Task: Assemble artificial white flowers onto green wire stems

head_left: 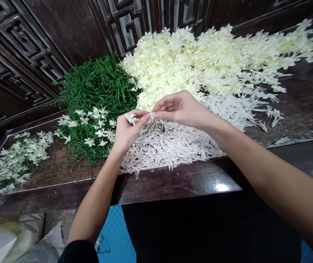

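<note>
My left hand point(126, 131) is closed around a small white artificial flower point(131, 118), held between thumb and fingers. My right hand point(180, 107) pinches a tiny white piece point(152, 116) at its fingertips, right next to the flower. Both hands hover above a heap of white stamen pieces point(173, 144) on the dark wooden table point(173, 180). Behind them lies a big pile of cream petals point(200, 62). To the left sits a tangle of green stems point(96, 87), some with flowers on them.
Finished white-flowered stems point(11, 160) lie at the table's left end. A carved dark wooden panel point(22, 47) stands behind the table. Below the table edge are white bags point(14, 241) and a blue mat point(116, 233).
</note>
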The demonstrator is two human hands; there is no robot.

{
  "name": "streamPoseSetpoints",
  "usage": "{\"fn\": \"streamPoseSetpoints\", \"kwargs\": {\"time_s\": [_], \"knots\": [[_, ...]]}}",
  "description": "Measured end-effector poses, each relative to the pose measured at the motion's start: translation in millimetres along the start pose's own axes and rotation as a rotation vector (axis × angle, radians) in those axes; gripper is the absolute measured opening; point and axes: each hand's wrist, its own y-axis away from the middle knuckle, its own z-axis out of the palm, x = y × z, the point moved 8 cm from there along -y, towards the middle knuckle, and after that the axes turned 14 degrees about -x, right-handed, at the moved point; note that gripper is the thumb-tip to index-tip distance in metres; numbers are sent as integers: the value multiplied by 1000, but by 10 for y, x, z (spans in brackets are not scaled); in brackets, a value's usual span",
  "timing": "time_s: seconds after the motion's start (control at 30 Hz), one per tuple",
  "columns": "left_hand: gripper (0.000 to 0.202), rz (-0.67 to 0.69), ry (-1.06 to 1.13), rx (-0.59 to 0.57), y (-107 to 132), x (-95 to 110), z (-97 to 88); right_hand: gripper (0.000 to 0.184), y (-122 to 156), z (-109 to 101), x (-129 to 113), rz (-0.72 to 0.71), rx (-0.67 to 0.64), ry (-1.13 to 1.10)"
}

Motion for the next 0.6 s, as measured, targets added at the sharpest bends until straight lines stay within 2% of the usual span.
{"fn": "streamPoseSetpoints", "kwargs": {"time_s": [0.17, 0.33, 0.5, 0.6], "knots": [[11, 5, 48, -6, -6, -29, -1, 30, 49, -113, -66, -54, 164, -75], [12, -17, 13, -18, 0, -22, 13, 31, 62, -93, -92, -35, 171, -57], [10, -31, -228, -23, 15, 4, 31, 25, 54, -161, -37, 5, 202, 91], [14, 21, -468, -120, 16, 29, 145, 16, 22, -151, -6, 19, 182, 216]]}}
